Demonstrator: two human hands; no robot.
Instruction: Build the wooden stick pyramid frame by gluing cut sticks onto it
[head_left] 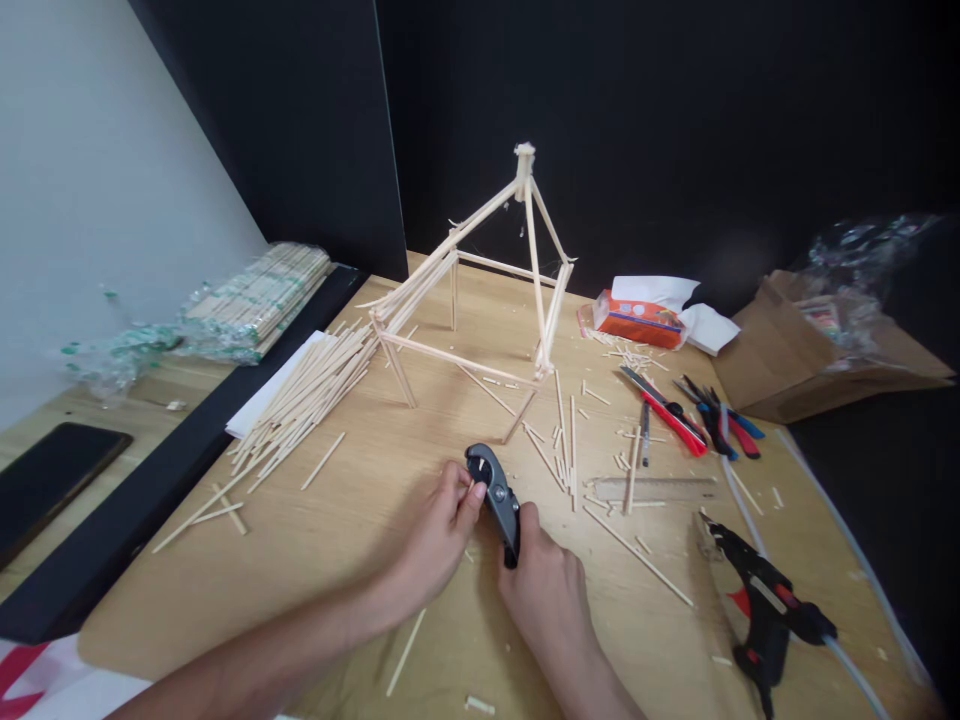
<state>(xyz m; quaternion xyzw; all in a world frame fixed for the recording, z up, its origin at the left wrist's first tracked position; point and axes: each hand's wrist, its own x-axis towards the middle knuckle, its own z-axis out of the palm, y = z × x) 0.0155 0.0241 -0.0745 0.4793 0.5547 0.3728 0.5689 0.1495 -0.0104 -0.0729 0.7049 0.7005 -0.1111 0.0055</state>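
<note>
My right hand (551,590) is closed around the handle of a grey hand cutter (501,500) with a hooked jaw, held low over the table. At that jaw my left hand (442,520) pinches a short wooden stick (481,465), mostly covered by the fingers. Behind both hands stands a frame of wooden sticks (457,357), with legs, a four-sided rim and sloping sticks meeting at a bundled peak. A pile of loose sticks (307,400) lies to its left. Cut pieces and longer sticks (574,455) are scattered to the right of the cutter.
On the right lie a glue gun (772,600), a clear ruler (660,489), a red utility knife (667,415) and pliers (724,415). Tissues (637,315) and a cardboard box (780,340) stand behind. Packed sticks (255,300) and a phone (56,485) are left of a black divider.
</note>
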